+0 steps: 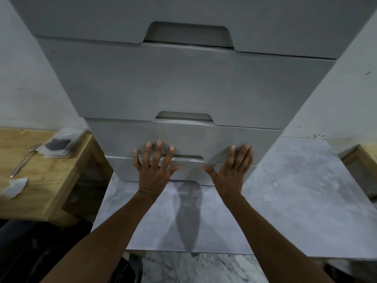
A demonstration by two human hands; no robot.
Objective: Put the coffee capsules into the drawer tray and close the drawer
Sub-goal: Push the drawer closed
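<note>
Head view of a grey drawer cabinet (183,82) standing on a pale marbled floor mat (295,201). Both hands lie flat and open, grasping nothing: the left hand (154,170) with fingers spread and the right hand (232,170) with fingers together, palms against the front of a low drawer (193,137) and the seam beneath it. The drawer sits nearly flush with its neighbours, so closing appears almost done (no capsules or tray are visible; presumably they are inside). Judged handling: the front is stiff, smooth and probably slippery, and the drawer likely light on its runners; an even push with 2 palms either side of the cut-out handle (184,116) should keep it from skewing. On the wooden table (40,180) at left lie a clear bag (58,145) and a metal tool (24,160)
</note>
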